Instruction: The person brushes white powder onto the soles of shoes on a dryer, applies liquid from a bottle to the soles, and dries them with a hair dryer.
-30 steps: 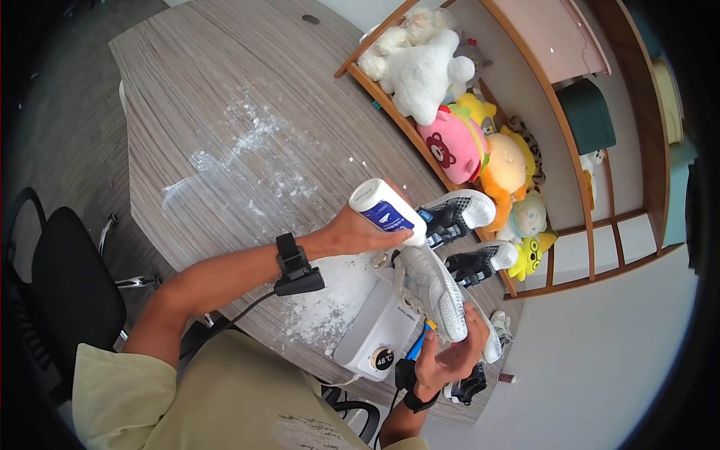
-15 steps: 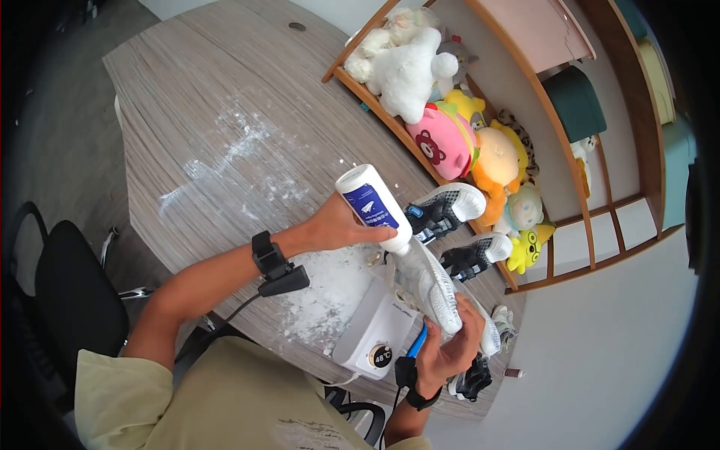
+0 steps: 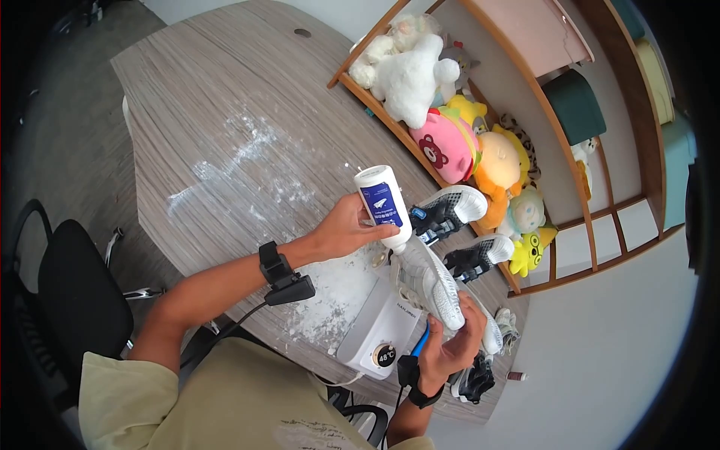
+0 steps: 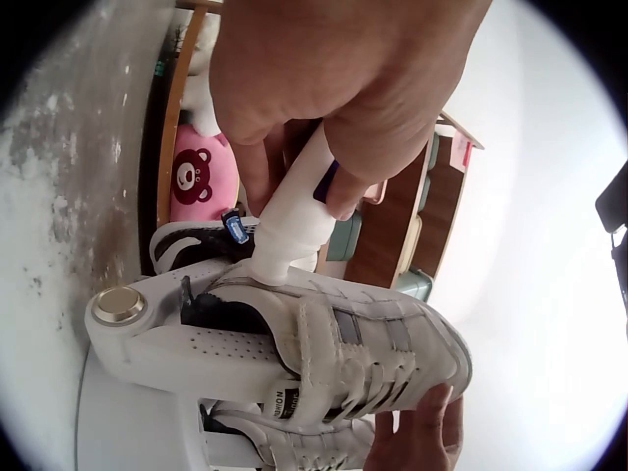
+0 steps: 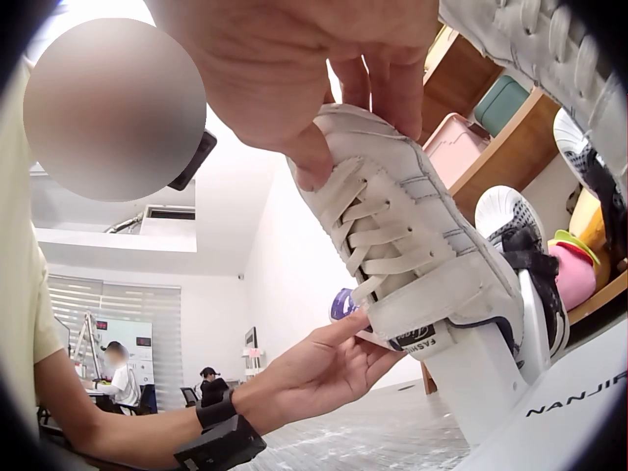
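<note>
Basically, left hand gripped the bottle, nozzle at the shoe; right hand pinched its toe. Light squeeze with toe steady probably mattered most.

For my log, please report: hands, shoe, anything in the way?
Left hand grips bottle, tip at heel of shoe. Right hand holds toe. Shoe on arm of white machine. Nothing seems in the way.
</note>
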A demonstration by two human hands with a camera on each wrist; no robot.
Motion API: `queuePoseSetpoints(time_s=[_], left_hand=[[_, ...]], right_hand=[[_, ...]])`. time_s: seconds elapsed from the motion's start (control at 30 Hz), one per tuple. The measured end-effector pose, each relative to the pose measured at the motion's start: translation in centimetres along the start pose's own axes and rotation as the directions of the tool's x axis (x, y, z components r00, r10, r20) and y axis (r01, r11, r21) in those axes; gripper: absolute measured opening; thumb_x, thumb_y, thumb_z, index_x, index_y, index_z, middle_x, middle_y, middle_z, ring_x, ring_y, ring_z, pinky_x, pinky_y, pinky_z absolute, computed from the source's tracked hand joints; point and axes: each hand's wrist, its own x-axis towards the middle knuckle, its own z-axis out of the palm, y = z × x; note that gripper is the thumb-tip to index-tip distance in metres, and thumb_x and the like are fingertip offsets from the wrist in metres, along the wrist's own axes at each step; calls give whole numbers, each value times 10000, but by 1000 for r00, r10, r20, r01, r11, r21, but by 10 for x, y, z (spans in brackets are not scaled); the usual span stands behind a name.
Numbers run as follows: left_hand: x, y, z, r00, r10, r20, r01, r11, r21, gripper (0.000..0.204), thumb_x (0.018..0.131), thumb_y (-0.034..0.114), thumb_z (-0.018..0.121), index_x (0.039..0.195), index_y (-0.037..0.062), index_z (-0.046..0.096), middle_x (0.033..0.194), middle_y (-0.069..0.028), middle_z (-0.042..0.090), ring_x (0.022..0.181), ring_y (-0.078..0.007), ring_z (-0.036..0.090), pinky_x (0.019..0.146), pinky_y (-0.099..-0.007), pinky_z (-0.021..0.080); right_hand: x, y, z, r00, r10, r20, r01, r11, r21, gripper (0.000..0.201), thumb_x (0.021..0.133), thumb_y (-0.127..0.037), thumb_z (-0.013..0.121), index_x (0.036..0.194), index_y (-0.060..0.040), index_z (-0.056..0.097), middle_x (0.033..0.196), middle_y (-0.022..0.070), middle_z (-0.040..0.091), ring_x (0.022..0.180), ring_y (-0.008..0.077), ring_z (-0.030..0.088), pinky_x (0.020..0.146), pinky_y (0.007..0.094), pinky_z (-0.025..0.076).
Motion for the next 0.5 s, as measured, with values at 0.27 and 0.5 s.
queuePoseSetpoints(time_s=[0.27,0.5], left_hand=[[-14,45,25,997,83,-5,-82,981,-173,404,847,104,736,1166,-25,523,1092,-95,644,1030,-159,636,915,-301,522],[-12,23,18,995,101,-23,-101,995,-7,419,849,102,732,1179,-34,514,1099,-101,635,1049,-170,626,915,-307,520]], right_hand=[[0,1,-1,1000,-1,6,1,1000,-1,473,678,45,743,1115,18,565,1098,205,626,1033,346,614,957,450,471],[1,1,-2,1000,4,21,-4,1000,1,465,674,37,750,1101,17,567,1094,204,626,1023,356,616,948,453,479]])
